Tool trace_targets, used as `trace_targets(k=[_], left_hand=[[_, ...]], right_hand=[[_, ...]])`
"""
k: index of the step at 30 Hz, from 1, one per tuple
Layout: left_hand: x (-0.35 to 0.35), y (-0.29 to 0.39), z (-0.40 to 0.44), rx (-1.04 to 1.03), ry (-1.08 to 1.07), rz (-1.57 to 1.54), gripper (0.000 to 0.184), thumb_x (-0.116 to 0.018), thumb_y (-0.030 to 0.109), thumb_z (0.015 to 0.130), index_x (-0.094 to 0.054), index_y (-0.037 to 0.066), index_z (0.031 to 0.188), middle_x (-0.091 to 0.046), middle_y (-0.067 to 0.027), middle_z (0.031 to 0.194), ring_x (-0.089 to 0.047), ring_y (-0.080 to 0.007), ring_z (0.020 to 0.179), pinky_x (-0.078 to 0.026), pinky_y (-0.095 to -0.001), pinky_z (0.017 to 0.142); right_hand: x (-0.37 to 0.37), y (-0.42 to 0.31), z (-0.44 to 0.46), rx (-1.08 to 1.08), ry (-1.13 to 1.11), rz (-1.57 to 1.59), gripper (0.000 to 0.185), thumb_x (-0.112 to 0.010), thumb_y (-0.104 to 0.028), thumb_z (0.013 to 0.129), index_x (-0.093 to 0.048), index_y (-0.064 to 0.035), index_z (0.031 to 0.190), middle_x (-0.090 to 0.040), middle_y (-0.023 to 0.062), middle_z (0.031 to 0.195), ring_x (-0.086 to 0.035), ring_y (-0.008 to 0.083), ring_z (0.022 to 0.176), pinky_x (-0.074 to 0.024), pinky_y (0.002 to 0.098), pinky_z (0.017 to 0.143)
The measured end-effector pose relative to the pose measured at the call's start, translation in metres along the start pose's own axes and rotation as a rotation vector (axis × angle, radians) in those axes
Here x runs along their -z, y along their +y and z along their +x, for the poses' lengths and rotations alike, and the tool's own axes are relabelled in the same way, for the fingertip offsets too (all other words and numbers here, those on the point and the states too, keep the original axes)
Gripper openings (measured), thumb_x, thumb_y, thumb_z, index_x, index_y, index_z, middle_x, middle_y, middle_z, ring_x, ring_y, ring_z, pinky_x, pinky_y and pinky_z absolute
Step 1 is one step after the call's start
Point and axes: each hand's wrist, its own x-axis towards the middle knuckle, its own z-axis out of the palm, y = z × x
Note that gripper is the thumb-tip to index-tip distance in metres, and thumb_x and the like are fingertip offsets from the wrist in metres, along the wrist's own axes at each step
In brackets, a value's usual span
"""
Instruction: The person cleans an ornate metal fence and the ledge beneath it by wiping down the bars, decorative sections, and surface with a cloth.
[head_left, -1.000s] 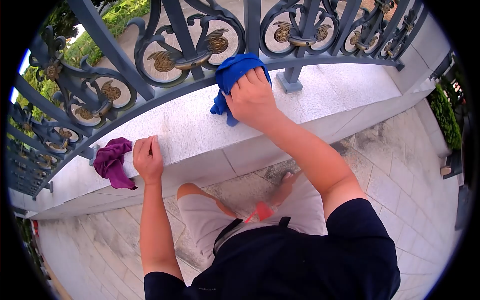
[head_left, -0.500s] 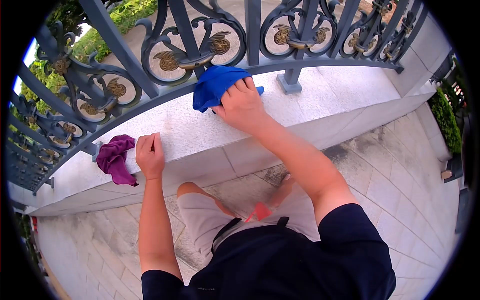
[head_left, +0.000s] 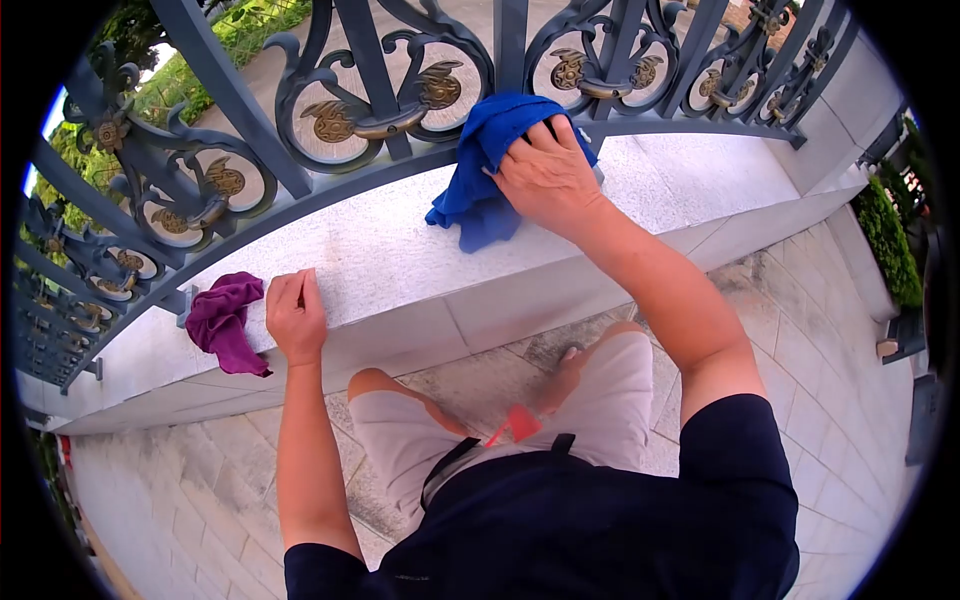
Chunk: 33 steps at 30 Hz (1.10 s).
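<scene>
A blue cloth (head_left: pixel 490 150) lies bunched over the bottom rail of the grey metal fence (head_left: pixel 390 160), its loose end hanging toward the stone ledge (head_left: pixel 370 250). My right hand (head_left: pixel 548 175) grips this cloth from above at the rail, fingers bent into it. On the ledge at the left rests a crumpled purple cloth (head_left: pixel 225 320). Just right of it, my left hand (head_left: pixel 296 315) rests at the ledge's edge with fingers curled together; nothing can be seen in it.
Scrollwork with bronze ornaments (head_left: pixel 440 85) fills the fence above the rail. A fence foot stands partly hidden behind my right hand. My knees are below the ledge, over stone paving (head_left: pixel 800 330). Green hedge (head_left: pixel 885 240) grows at the far right.
My right hand and the blue cloth moved left along the rail, then back right, past where they were at first. My left hand and the purple cloth stay in place.
</scene>
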Motion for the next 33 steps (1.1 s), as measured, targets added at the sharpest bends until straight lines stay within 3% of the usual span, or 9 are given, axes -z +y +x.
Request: trace_targets(k=[3,7,12,18,20,22,25,30,33], left_hand=[[-0.002,-0.004,0.002,-0.013,0.003,0.0,0.006,-0.077,0.006,0.098,-0.08,0.002,0.098,-0.072,-0.0101,0.091,-0.069,-0.0269,0.081,-0.055,-0.0369,0.074],[0.0,-0.002,0.0,-0.009,0.003,0.001,0.006,-0.077,0.006,0.098,-0.08,0.001,0.099,-0.072,-0.0101,0.092,-0.069,-0.0271,0.081,-0.055,-0.0372,0.073],[-0.002,-0.002,-0.001,0.002,0.002,0.005,0.007,-0.076,0.006,0.099,-0.08,0.001,0.1,-0.072,-0.0102,0.091,-0.068,-0.0271,0.081,-0.055,-0.0375,0.073],[0.001,-0.005,-0.002,0.01,-0.024,0.026,0.009,-0.076,0.009,0.1,-0.08,0.001,0.101,-0.071,-0.0099,0.092,-0.067,-0.0266,0.081,-0.054,-0.0375,0.074],[-0.002,-0.01,-0.005,0.02,-0.035,-0.021,0.01,-0.075,0.009,0.102,-0.08,0.0,0.103,-0.07,-0.0094,0.093,-0.066,-0.0247,0.081,-0.053,-0.0365,0.073],[-0.004,-0.016,-0.006,-0.003,-0.042,-0.01,0.01,-0.074,0.008,0.102,-0.08,0.0,0.103,-0.069,-0.0091,0.094,-0.065,-0.0237,0.08,-0.052,-0.0356,0.072],[-0.005,-0.022,-0.007,-0.035,-0.04,-0.018,0.01,-0.074,0.006,0.102,-0.079,-0.002,0.103,-0.068,-0.0097,0.093,-0.063,-0.0238,0.079,-0.051,-0.0359,0.071],[-0.004,-0.023,-0.007,-0.019,-0.061,-0.046,0.01,-0.073,0.006,0.102,-0.078,-0.003,0.101,-0.068,-0.0106,0.093,-0.063,-0.0249,0.08,-0.05,-0.0369,0.071],[-0.001,-0.019,-0.006,-0.04,-0.06,-0.032,0.01,-0.073,0.006,0.102,-0.077,-0.003,0.1,-0.069,-0.0111,0.092,-0.064,-0.0267,0.083,-0.051,-0.0376,0.074]], right_hand=[[-0.009,-0.043,0.003,-0.216,0.079,0.244,0.036,-0.081,-0.035,0.09,-0.081,-0.0057,0.111,-0.069,0.0098,0.12,-0.059,0.0332,0.118,-0.0383,0.0513,0.11],[-0.016,-0.078,0.027,-0.434,0.222,0.404,0.044,-0.087,-0.03,0.079,-0.075,-0.0002,0.109,-0.069,0.0154,0.117,-0.057,0.039,0.113,-0.0383,0.0545,0.104],[-0.01,-0.113,0.051,-0.486,0.351,0.579,0.059,-0.087,-0.03,0.079,-0.066,0.0018,0.123,-0.064,0.0218,0.118,-0.056,0.0433,0.11,-0.04,0.0531,0.098],[-0.017,-0.133,0.047,-0.64,0.396,1.005,0.071,-0.086,-0.035,0.087,-0.058,-0.0002,0.143,-0.062,0.023,0.135,-0.053,0.046,0.127,-0.0395,0.0522,0.112],[-0.018,-0.14,0.036,-0.525,0.362,0.833,0.078,-0.087,-0.037,0.086,-0.057,0.0035,0.145,-0.061,0.0248,0.14,-0.053,0.0467,0.128,-0.0393,0.0532,0.113],[-0.026,-0.125,0.017,-0.331,0.082,0.489,0.066,-0.085,-0.039,0.087,-0.067,0.0087,0.129,-0.067,0.0238,0.135,-0.058,0.0427,0.123,-0.0399,0.0506,0.112],[-0.017,-0.097,0.019,-0.29,0.153,0.407,0.048,-0.077,-0.044,0.093,-0.078,0.0028,0.103,-0.076,0.0129,0.105,-0.06,0.0337,0.11,-0.0406,0.0468,0.104],[0.01,-0.038,0.008,-0.118,-0.006,0.24,0.049,-0.066,-0.051,0.101,-0.082,-0.0051,0.094,-0.075,0.0058,0.099,-0.059,0.0255,0.108,-0.0384,0.0417,0.104],[0.018,0.001,0.005,0.095,-0.14,0.078,0.04,-0.064,-0.047,0.104,-0.079,-0.0113,0.097,-0.071,0.0008,0.108,-0.058,0.0219,0.115,-0.0389,0.0402,0.104]])
